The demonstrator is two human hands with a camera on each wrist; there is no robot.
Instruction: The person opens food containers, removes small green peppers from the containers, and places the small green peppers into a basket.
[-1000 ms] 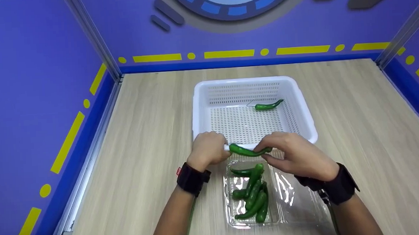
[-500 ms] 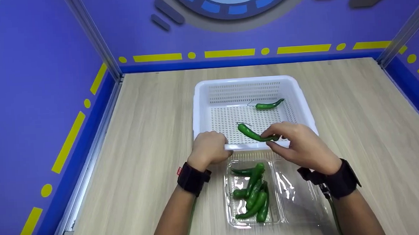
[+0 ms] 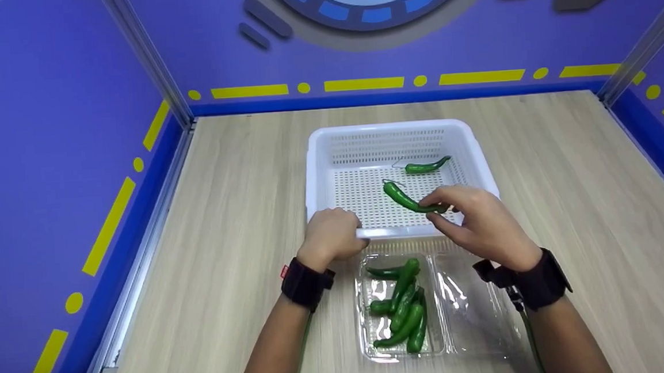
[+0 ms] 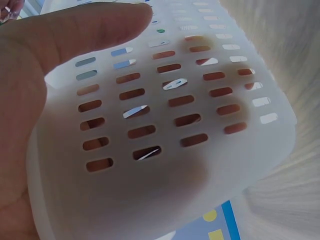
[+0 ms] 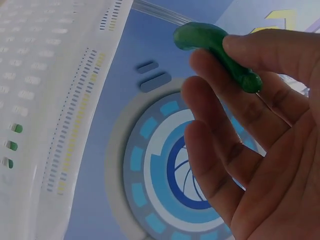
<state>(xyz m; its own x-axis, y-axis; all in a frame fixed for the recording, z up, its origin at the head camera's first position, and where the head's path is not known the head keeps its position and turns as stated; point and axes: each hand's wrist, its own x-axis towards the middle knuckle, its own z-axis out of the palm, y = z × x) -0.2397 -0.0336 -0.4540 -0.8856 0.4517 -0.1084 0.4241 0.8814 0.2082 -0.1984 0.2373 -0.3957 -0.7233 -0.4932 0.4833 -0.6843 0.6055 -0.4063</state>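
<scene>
Over the inside of the white slotted basket (image 3: 396, 127), my right hand (image 3: 478, 218) pinches a green chili pepper (image 3: 403, 196) by one end, between thumb and fingertips. In the right wrist view the pepper (image 5: 200, 37) is curved and glossy, with the thumb lying across it. My left hand (image 3: 330, 233) grips the basket at its near left rim. From the left wrist, the thumb (image 4: 95, 30) lies along the outside of the wall, and fingers show through the slots. Another green chili pepper (image 3: 426, 167) lies on the basket floor at the back right.
Nearer than the basket, a clear plastic clamshell box (image 3: 361, 323) lies opened out, its lid (image 3: 478, 316) to the right. Several green chili peppers (image 3: 406, 314) lie in its left half. Blue panels (image 3: 393, 61) stand behind and beside the wooden table (image 3: 239, 175).
My right hand has carried the pepper forward and slightly right, from above the near rim to over the basket's inside. The left hand stays on the rim.
</scene>
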